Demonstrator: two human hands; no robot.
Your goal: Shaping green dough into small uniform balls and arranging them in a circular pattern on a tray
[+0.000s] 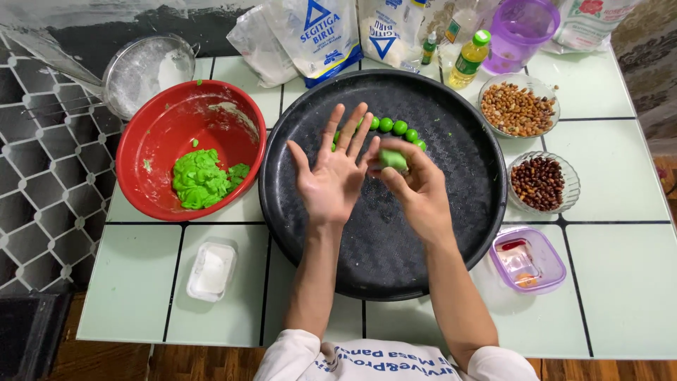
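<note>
Both forearms bare, reaching up from bottom edge, white sleeves pushed to elbows. Left hand [331, 173] open flat, palm up toward camera, fingers spread and straight, thumb splayed left. Right hand [412, 185] just beside it, touching at left fingertips' side, back of hand toward camera, wrist bent inward. Right fingers [409, 156] and thumb curled, pinching small green lump [392, 160]. Left forearm near vertical; right forearm angles in from lower right. Hands level with each other.

White-and-blue flour bags [321, 32] and yellow green-capped bottle [469, 60] behind tray [465, 233]
</note>
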